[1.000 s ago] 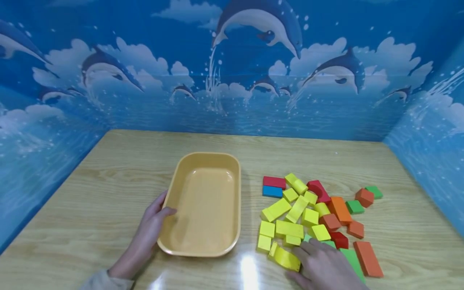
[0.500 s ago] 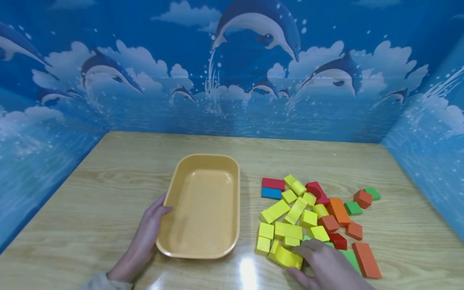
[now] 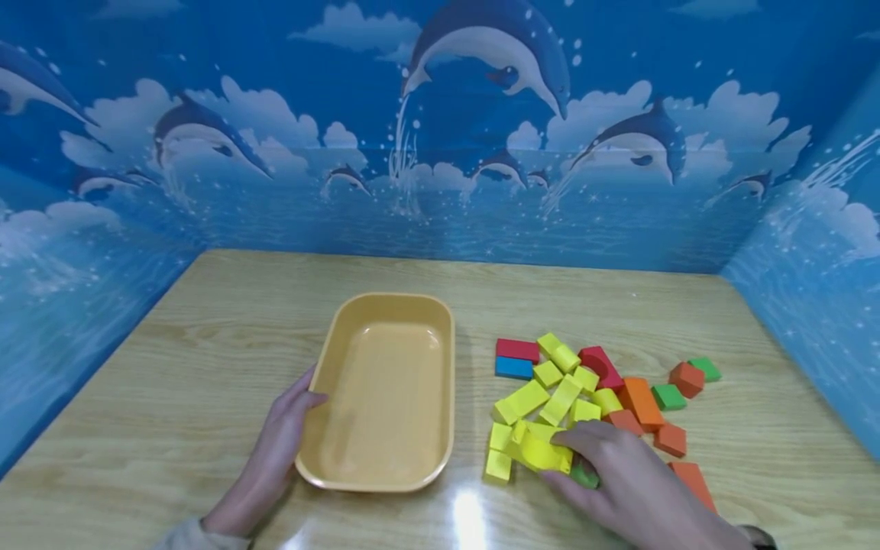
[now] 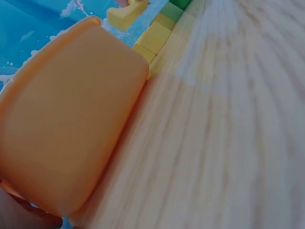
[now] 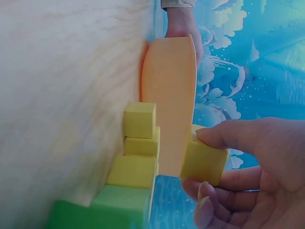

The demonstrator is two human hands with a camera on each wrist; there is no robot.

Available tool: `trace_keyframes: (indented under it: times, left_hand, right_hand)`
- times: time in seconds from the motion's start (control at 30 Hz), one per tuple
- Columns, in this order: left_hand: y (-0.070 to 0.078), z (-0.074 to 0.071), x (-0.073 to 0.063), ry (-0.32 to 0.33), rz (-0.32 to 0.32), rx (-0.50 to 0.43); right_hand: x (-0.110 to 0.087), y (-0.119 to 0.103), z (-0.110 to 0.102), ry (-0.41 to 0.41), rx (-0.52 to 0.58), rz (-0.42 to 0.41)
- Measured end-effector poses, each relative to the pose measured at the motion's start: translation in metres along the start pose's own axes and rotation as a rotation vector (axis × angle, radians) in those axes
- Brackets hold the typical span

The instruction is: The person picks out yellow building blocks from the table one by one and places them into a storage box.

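A tan plastic tray [image 3: 376, 397] stands on the table. My left hand [image 3: 278, 439] grips its left rim, thumb over the edge and fingers along the outside. Above the near part of the block pile, my right hand [image 3: 629, 481] pinches a yellow arch-shaped block [image 3: 539, 449] between thumb and fingers. In the right wrist view this yellow block [image 5: 205, 162] is off the table, apart from the yellow cubes [image 5: 139, 120] beside it. The held block and the hand hide some blocks beneath them in the head view.
Loose yellow blocks [image 3: 524, 399] lie right of the tray, with a blue block [image 3: 513, 367] and a red block [image 3: 518, 350] at their far left. Orange [image 3: 641, 405], reddish and green blocks [image 3: 668, 396] spread farther right. Dolphin-print walls [image 3: 440, 198] enclose the table [image 3: 172, 367].
My right hand has taken hold of the yellow arch block and lifted it off the table, over the neighbouring yellow blocks. My left hand and the tray stay in place.
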State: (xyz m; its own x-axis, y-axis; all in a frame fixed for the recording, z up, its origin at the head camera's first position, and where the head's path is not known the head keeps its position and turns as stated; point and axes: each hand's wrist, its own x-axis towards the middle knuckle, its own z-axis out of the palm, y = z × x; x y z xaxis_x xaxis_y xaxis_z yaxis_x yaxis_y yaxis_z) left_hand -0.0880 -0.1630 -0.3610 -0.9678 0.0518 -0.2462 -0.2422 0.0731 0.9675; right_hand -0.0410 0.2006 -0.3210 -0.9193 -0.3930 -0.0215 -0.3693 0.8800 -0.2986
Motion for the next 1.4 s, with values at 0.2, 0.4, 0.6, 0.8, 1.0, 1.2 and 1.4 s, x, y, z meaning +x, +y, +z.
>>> trace_keyframes:
  times: [0.2,0.4,0.6,0.8,1.0,1.2,1.4]
  left_hand:
    - [-0.002,-0.001,-0.002,0.006,-0.015,0.011]
    - [-0.004,-0.001,-0.004,-0.011,0.011,-0.019]
    - [-0.005,-0.002,-0.005,-0.016,0.020,-0.018]
    - [-0.003,-0.004,-0.006,0.047,-0.025,0.039]
    - [0.007,-0.011,-0.001,0.090,0.025,0.249]
    - [0.014,-0.018,0.005,0.089,0.120,0.331]
    - [0.014,-0.021,0.006,0.053,0.181,0.356]
  right_hand:
    - [0.021,-0.025,-0.004,0.082,-0.023,-0.009]
    - [0.042,-0.045,0.000,0.191,0.016,-0.228]
    - [0.060,-0.063,0.008,0.192,0.039,-0.325]
    - [0.076,-0.081,0.014,0.232,-0.033,-0.413]
    - [0.086,-0.092,0.014,0.213,-0.085,-0.396]
    - [0.095,-0.092,0.017,0.210,-0.216,-0.388]
    - [0.099,-0.091,0.023,0.170,-0.295,-0.362]
